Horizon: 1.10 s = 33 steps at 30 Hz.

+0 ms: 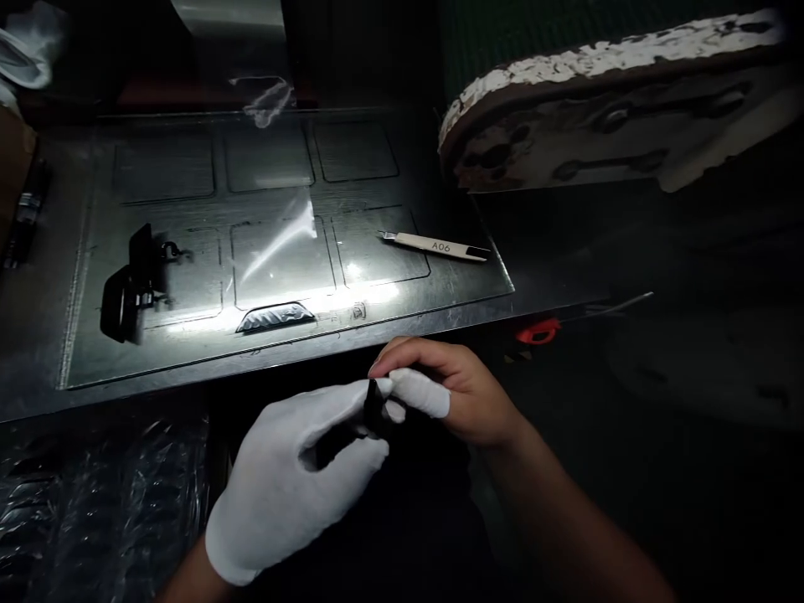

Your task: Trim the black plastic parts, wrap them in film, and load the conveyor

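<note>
My left hand (301, 469), in a white glove, pinches a small black part (374, 409) just off the front edge of the table. The part looks thin and is held upright; most of it is hidden by my fingers. My right hand (456, 394) is bare except for a white cover on the thumb. Its thumb and fingertips close on the upper end of the same black part. On the table lie two black plastic pieces (119, 303), a dark trapezoid piece (276, 316) with a shiny face, and a pen-shaped knife (436, 244) marked A06.
A clear sheet (157, 356) with drawn rectangles covers the metal table. A machine part with a chipped white edge (603, 63) overhangs at upper right. A red-handled tool (538, 332) is at right. Plastic-wrapped trays (94, 502) of dark pieces stand at lower left.
</note>
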Available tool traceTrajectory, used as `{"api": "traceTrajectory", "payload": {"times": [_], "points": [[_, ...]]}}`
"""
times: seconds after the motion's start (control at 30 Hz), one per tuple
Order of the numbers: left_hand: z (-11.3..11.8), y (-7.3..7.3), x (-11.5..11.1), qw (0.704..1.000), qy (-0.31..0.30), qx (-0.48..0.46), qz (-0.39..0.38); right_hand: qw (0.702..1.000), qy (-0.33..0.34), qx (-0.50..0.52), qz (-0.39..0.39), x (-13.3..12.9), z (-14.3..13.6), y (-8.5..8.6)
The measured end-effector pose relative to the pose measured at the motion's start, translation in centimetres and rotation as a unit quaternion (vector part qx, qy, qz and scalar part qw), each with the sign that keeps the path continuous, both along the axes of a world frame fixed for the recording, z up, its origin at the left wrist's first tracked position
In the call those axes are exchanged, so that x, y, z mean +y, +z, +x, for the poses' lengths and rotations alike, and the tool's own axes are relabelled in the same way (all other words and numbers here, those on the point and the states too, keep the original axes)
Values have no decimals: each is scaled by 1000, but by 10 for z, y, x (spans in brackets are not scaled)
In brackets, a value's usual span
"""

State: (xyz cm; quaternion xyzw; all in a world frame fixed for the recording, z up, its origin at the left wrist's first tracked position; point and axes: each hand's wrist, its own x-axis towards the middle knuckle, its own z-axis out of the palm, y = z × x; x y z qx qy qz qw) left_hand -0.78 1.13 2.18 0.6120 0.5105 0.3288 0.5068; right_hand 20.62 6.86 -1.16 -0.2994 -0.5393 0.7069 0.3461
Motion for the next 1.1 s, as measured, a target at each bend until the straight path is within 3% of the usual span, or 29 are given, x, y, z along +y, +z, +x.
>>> {"api": "traceTrajectory", "payload": {"times": [0.07,0.13,0.27,0.5,0.67,0.83,0.9,0.97,1.1], "points": [[0,-2,0,999,-1,-23,-30,1000,-7,-1,-3,-3,2,-1],[0,-4,0,988,12,-107,-107,1000,-14,6,-16,-5,2,0],[3,-11,1,902,43,-343,-257,996,-28,21,-79,-7,-5,1],[9,-22,-4,835,89,-482,-250,994,-28,-4,-108,-5,-20,3],[7,-22,-5,827,102,-488,-261,992,-17,0,-124,-2,-23,2],[-1,-24,-4,872,86,-418,-238,993,4,10,-117,0,-20,0],[-7,-27,-4,891,85,-381,-232,998,-30,15,-58,0,-19,1],[-11,-29,-4,893,83,-374,-234,993,-84,14,77,0,-18,2],[-11,-29,-8,857,31,-454,-243,915,-100,-38,388,5,-17,4]]}}
